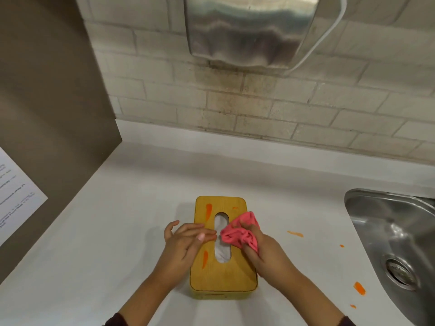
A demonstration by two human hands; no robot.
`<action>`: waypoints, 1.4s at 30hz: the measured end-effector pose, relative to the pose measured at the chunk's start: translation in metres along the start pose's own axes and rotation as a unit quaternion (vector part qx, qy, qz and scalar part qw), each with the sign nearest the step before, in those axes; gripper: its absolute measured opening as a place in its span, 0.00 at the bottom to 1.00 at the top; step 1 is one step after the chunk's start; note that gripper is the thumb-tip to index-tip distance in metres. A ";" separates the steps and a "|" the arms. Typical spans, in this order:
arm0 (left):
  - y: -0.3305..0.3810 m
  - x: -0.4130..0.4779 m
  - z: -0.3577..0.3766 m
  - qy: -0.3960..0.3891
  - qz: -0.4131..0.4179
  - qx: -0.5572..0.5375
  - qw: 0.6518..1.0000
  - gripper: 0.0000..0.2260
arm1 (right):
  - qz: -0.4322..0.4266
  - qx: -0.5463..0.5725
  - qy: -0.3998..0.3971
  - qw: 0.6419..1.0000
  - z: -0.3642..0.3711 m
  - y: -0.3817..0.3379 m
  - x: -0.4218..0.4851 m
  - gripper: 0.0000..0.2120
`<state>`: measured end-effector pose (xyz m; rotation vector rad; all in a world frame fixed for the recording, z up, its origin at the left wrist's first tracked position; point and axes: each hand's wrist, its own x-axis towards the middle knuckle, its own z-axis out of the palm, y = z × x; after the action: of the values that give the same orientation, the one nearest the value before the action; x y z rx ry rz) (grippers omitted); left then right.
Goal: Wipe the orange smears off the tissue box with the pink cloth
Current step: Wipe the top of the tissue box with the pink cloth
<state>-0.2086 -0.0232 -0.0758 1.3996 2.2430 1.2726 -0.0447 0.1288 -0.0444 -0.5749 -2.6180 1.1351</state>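
A yellow wooden tissue box (223, 276) stands on the white counter, its long slot showing white tissue. Orange smears mark its lid: one at the far left (208, 211), one at the near left (205, 258), and a small fleck at the far right (235, 208). My right hand (263, 250) grips a bunched pink cloth (240, 232) over the right side of the lid, beside the slot. My left hand (186, 241) lies with straight fingers on the lid's left side, fingertips reaching the slot.
Orange smears also lie on the white counter (117, 231) right of the box, near a steel sink (395, 243). A metal hand dryer (249, 31) hangs on the brick wall above. A brown partition with a paper notice (16, 196) stands at left.
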 end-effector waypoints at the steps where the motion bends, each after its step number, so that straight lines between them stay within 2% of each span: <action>1: -0.001 -0.001 -0.001 -0.002 0.004 0.003 1.000 0.17 | -0.003 -0.003 -0.022 1.000 -0.006 0.003 -0.004 0.16; 4: -0.004 -0.003 0.000 -0.007 0.011 0.001 1.000 0.16 | 0.040 0.025 -0.028 0.998 -0.022 0.016 -0.005 0.09; 7: -0.005 -0.003 -0.001 -0.018 0.009 -0.004 1.000 0.16 | 0.032 -0.007 0.006 0.999 -0.017 0.010 0.010 0.09; 11: -0.008 -0.002 -0.005 -0.060 0.018 0.010 0.998 0.15 | 0.010 -0.039 0.000 0.999 0.004 0.002 0.013 0.21; 14: -0.009 -0.001 -0.008 -0.085 0.035 0.031 0.995 0.15 | -0.002 -0.038 -0.046 0.998 -0.007 0.004 0.000 0.24; 16: -0.010 0.000 -0.010 -0.098 0.036 0.026 0.994 0.16 | 0.008 -0.028 -0.059 0.998 -0.020 0.009 -0.004 0.22; 19: -0.010 0.001 -0.012 -0.112 0.029 0.017 0.993 0.16 | 0.043 -0.027 -0.030 0.998 -0.029 0.013 0.010 0.06; 20: -0.010 0.000 -0.013 -0.114 0.030 0.017 0.993 0.16 | 0.037 -0.030 -0.013 0.999 -0.027 0.009 0.016 0.04; 21: -0.009 0.000 -0.013 -0.115 0.032 0.018 0.993 0.16 | 0.023 -0.032 -0.004 0.999 -0.023 0.002 0.021 0.05; 24: -0.008 0.000 -0.013 -0.117 0.035 0.021 0.992 0.18 | 0.004 -0.048 -0.012 0.999 -0.005 -0.004 0.020 0.19; 25: -0.008 -0.001 -0.014 -0.120 0.034 0.019 0.992 0.18 | 0.000 -0.048 -0.017 0.999 -0.003 -0.002 0.015 0.19; 28: -0.010 -0.007 -0.018 -0.152 0.070 0.053 0.984 0.19 | 0.015 -0.020 -0.049 0.998 -0.016 0.006 0.001 0.17; 30: -0.012 -0.011 -0.022 -0.190 0.101 0.110 0.970 0.24 | 0.043 -0.013 -0.052 0.998 -0.027 0.012 0.000 0.11; 33: -0.015 -0.017 -0.029 -0.210 0.103 0.176 0.956 0.37 | 0.079 -0.013 0.004 0.997 -0.030 0.011 0.015 0.02; 35: -0.016 -0.020 -0.031 -0.211 0.092 0.190 0.955 0.42 | 0.110 0.070 0.107 0.986 -0.024 0.008 0.026 0.08; 38: -0.015 -0.020 -0.033 -0.219 0.081 0.172 0.957 0.42 | 0.174 0.205 0.261 0.927 -0.014 0.001 0.042 0.12; 40: -0.013 -0.019 -0.032 -0.220 0.082 0.159 0.959 0.42 | 0.183 0.206 0.278 0.920 -0.008 0.000 0.052 0.11; 42: -0.013 -0.018 -0.033 -0.220 0.086 0.157 0.959 0.42 | 0.159 0.172 0.247 0.940 0.001 -0.003 0.059 0.09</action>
<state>-0.2261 -0.0581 -0.0701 1.8083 2.1020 0.5693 -0.0988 0.1527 -0.0394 -1.0674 -1.8939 1.2946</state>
